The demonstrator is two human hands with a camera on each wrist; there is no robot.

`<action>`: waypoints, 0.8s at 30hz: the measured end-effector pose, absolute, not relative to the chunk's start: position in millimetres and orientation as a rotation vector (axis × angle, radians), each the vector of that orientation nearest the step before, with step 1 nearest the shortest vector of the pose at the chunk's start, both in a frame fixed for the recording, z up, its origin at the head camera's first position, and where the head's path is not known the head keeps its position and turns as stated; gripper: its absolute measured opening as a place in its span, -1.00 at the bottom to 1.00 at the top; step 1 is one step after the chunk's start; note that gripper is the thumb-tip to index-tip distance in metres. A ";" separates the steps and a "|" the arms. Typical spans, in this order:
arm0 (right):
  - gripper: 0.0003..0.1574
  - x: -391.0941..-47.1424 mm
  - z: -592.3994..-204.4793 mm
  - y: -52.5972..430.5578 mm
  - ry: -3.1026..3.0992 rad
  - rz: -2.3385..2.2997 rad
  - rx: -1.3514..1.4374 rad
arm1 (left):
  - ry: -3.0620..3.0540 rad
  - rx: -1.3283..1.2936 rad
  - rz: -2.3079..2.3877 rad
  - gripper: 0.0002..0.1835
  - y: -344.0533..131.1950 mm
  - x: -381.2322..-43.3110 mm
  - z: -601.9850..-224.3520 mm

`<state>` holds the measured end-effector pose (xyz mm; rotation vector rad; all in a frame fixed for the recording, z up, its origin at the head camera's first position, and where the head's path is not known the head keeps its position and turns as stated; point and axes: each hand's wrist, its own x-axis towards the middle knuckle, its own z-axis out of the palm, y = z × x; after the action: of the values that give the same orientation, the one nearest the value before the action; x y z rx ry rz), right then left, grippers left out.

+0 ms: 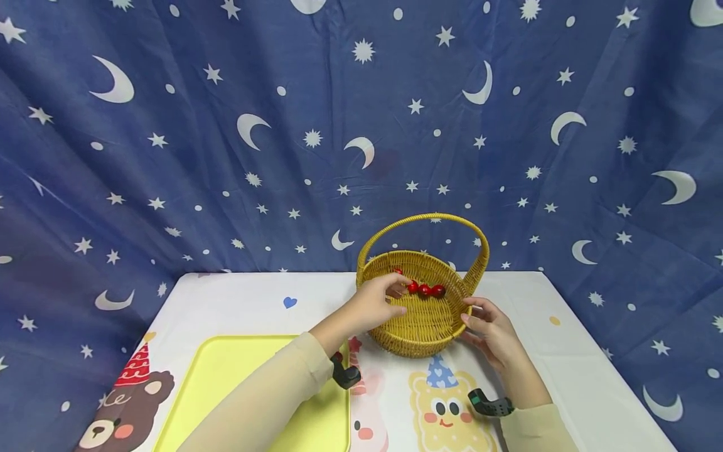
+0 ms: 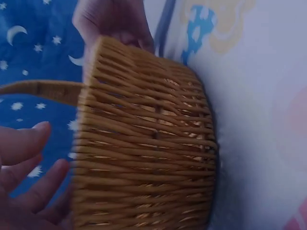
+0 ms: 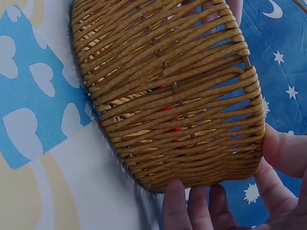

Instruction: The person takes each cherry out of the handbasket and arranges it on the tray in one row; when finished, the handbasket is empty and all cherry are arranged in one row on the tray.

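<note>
Backdrop: navy cloth (image 1: 384, 163), white moons and stars. Surface: white cartoon-printed tablecloth (image 1: 582, 364). Round golden-brown woven basket (image 1: 423, 320), hoop-handled, at table's 12–1 o'clock; glossy red round fruits (image 1: 424, 290) at its 12. Left hand (image 1: 375, 301) enters from 9, thumb and fingers apart, no pinch seen; right hand (image 1: 491, 329) holds rim near 4, fingers spaced. Step, apparently: reaching in; next calls for pinching one fruit, basket steadied. Rectangular yellow tray (image 1: 226, 370), basket's 8 o'clock, partly sleeve-covered. Fruit count uncertain: left fingers and weave obscure some.
</note>
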<state>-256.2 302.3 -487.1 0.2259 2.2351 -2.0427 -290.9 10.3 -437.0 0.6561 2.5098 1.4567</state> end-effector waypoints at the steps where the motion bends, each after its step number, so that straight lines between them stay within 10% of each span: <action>1: -0.47 -256.3 -487.3 302.3 2.233 -2.045 0.224 | 2.512 0.661 1.440 -0.43 14.0 -294.5 -438.9; 24: -0.45 -256.9 -488.4 304.2 2.218 -2.039 0.218 | 2.555 0.495 1.194 -0.27 60.6 -343.3 -473.7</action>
<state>-256.9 304.2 -488.4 0.2183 2.2181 -2.0387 -343.3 60.6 -473.7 0.4954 2.5554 1.1937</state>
